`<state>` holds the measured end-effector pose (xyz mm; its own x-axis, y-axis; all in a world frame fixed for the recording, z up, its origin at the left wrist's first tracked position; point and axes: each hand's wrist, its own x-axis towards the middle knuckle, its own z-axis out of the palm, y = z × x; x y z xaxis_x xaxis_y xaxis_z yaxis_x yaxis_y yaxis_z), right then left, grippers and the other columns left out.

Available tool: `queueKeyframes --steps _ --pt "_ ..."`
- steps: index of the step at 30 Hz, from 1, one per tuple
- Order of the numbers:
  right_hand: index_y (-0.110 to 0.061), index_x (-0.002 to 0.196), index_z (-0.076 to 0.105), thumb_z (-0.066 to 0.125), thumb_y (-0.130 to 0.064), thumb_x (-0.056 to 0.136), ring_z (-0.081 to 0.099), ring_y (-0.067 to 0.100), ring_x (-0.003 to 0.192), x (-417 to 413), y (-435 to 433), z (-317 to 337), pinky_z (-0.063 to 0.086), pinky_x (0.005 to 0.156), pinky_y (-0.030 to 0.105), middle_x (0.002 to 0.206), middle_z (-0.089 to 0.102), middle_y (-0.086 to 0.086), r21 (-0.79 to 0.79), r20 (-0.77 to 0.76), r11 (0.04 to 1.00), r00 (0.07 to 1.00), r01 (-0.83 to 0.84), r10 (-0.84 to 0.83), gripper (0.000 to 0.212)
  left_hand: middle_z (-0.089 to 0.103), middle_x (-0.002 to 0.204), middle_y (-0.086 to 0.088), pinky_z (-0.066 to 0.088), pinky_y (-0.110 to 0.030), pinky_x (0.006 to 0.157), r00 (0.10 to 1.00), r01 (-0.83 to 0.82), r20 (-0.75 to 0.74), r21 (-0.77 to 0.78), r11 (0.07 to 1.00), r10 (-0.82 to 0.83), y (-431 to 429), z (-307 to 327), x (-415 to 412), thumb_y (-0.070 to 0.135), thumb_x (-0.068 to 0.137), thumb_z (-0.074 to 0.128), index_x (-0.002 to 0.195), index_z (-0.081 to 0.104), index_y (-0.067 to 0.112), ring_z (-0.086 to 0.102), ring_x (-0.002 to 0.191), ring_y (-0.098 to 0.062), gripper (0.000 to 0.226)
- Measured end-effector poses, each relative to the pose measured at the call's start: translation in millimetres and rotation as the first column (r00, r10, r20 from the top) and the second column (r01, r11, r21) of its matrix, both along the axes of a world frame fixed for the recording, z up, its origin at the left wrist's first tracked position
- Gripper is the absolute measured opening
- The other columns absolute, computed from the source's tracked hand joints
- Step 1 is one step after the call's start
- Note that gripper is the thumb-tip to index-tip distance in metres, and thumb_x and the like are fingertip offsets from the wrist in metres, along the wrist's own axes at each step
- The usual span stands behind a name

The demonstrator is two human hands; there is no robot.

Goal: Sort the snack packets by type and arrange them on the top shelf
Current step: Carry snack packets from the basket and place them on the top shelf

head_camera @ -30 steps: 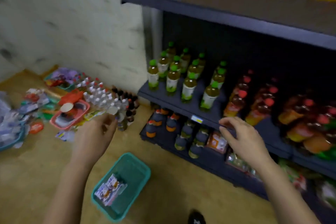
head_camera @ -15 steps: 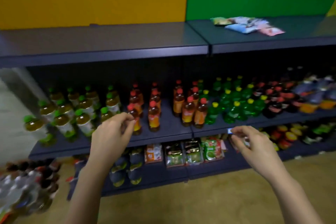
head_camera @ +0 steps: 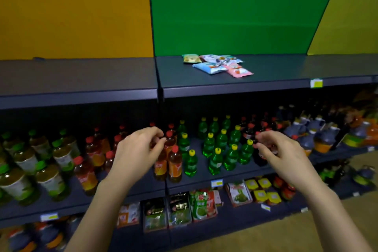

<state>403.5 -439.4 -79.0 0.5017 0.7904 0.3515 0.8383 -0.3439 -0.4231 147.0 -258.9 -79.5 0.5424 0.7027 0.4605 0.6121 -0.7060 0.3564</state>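
- Snack packets (head_camera: 216, 64): I count four, though they overlap, so take that loosely. One yellowish (head_camera: 191, 58), one white (head_camera: 222, 59), one light blue (head_camera: 207, 67), one pink (head_camera: 240, 71). All sit in a loose heap on the top shelf (head_camera: 81, 75), on its right panel just past the seam, near the back.
- Hands: two, both raised in front of the middle shelf (head_camera: 196, 185), well below the packets. The left hand (head_camera: 139, 149) and right hand (head_camera: 282, 151) are both clenched-ish, fingertips curled in to the thumb, and I can't see anything in them.
- Green bottles (head_camera: 214, 161) with yellow caps: twelve, between the hands.
- Brown bottles: green-capped ones (head_camera: 51, 178) on the left and red-capped ones (head_camera: 176, 163) by the left hand. Too many and too blurry to count.
- Shelves: three dark grey tiers, with one yellow label (head_camera: 316, 83) on the top edge.
- Room: the wall (head_camera: 225, 10) has orange, green and yellow panels, and the floor (head_camera: 276, 231) is tan.
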Motion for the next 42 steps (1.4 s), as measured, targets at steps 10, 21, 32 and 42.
queueKeyframes --steps 10,21,32,42 --pt "-0.022 0.101 0.064 0.06 -0.025 0.086 0.063 0.018 0.096 97 116 42 0.05 0.086 0.04 0.099 0.068 -0.004 0.141 0.007 0.989 0.999 -0.037 0.037 0.016 0.068 0.095 0.009 0.045 -0.033 0.072 1.0 0.011 0.015 0.075 0.997 -0.012 80 47 120 0.035 0.089 0.052 0.098 0.062 0.024 0.062 0.096 -0.02 0.017" --pt "-0.013 0.124 0.053 0.051 -0.045 0.089 0.045 0.029 0.121 180 239 79 0.041 0.093 0.039 0.13 0.051 0.01 -0.066 0.005 0.991 0.993 0.114 -0.114 0.048 0.059 0.12 -0.014 0.043 -0.037 0.08 0.967 -0.134 -0.227 -0.061 0.989 0.117 164 87 260 0.046 0.094 0.04 0.114 0.054 0.007 0.053 0.11 -0.034 0.046" --pt "-0.008 0.12 0.051 0.061 -0.072 0.064 0.052 0.031 0.115 213 282 84 0.041 0.08 0.033 0.127 0.052 0.013 -0.325 -0.144 0.935 0.97 0.142 -0.197 0.085 0.031 0.148 -0.017 0.033 -0.043 0.106 0.926 -0.351 -0.274 -0.373 0.859 0.259 200 91 336 0.064 0.077 0.057 0.144 0.019 0.002 0.032 0.135 -0.031 0.099" --pt "-0.012 0.093 0.058 0.064 -0.058 0.071 0.051 0.027 0.092 256 265 82 0.041 0.076 0.029 0.099 0.053 0.007 -0.307 -0.284 0.948 0.943 0.079 -0.171 0.052 0.06 0.11 -0.006 0.049 -0.026 0.082 0.969 -0.182 0.019 -0.623 0.761 0.247 209 93 319 0.036 0.067 0.081 0.115 0.053 0.004 0.061 0.097 -0.024 0.064"
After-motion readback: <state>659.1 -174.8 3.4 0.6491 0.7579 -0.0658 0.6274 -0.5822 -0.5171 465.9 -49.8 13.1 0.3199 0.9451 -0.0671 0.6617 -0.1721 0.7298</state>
